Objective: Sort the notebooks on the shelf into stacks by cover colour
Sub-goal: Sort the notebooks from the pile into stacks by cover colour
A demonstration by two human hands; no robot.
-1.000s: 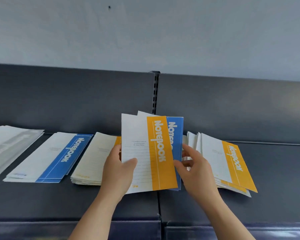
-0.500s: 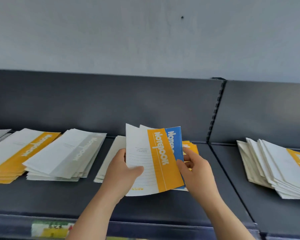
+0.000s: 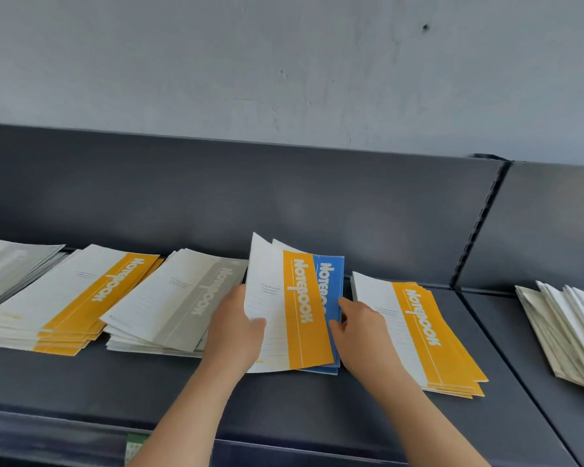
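Observation:
My left hand (image 3: pixel 234 326) grips the left edge of a fanned bundle of notebooks held upright over the shelf. In front is an orange-striped notebook (image 3: pixel 300 308), and a blue-striped notebook (image 3: pixel 331 281) shows behind it. My right hand (image 3: pixel 361 332) pinches the bundle's right edge at the blue notebook. On the dark shelf (image 3: pixel 284 399) lie an orange stack (image 3: pixel 78 298) at the left, a grey stack (image 3: pixel 179 301) beside it, and another orange stack (image 3: pixel 425 328) just right of my right hand.
A pale grey pile (image 3: pixel 11 267) lies at the far left edge. A messy pile of white-backed notebooks (image 3: pixel 567 325) sits on the neighbouring shelf section at the right. A slotted upright (image 3: pixel 479 224) divides the two back panels. The wall rises behind.
The view has swung left: the piles and the upright have slid right in the picture. Both hands still hold the same fanned bundle, now between the grey stack and the right orange stack.

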